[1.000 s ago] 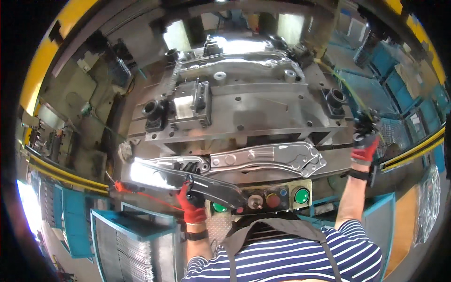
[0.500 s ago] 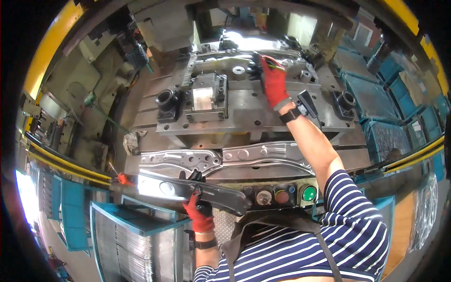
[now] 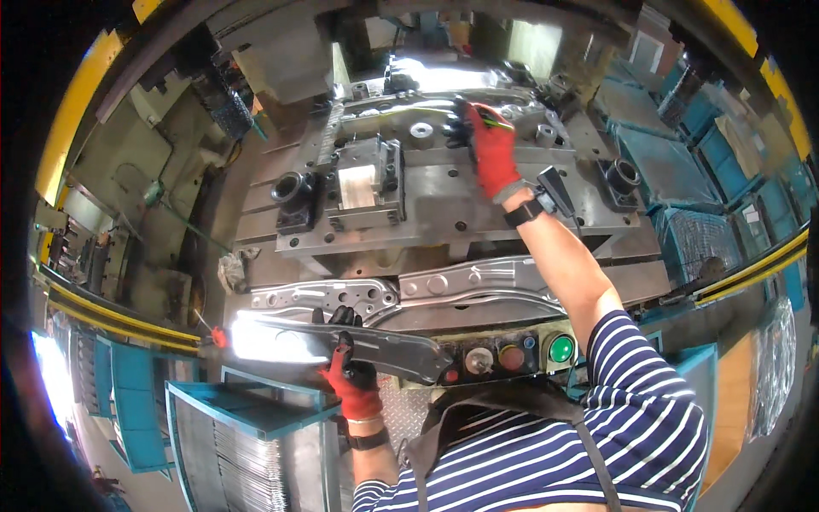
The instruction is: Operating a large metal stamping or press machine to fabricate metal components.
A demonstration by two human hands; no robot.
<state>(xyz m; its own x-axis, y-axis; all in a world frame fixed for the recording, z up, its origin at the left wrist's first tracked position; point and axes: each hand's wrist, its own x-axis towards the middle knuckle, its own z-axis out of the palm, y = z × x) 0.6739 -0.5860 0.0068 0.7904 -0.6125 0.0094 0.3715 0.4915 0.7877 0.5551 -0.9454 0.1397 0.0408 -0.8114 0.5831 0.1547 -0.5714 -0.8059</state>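
Note:
My left hand, in a red glove with black fingers, is closed around a long stamped metal panel held aslant in front of me. The panel's left end is washed out by glare. Farther off, my right hand, gloved the same way, reaches over the steel die. Its black fingers look spread, close by a long shaped metal piece along the die's back. Whether they touch that piece is hard to see. Two more stamped panels, a left one and a right one, lie end to end before the die.
A control box with a green button and a red button sits near my waist. At lower left stands a blue rack filled with thin metal sheets. Two round posts rise from the die's front corners. Blue crates stand at right.
The view has shifted slightly. The panel in my left hand has tilted a little, with more glare on its left end. My right hand stays over the back of the die.

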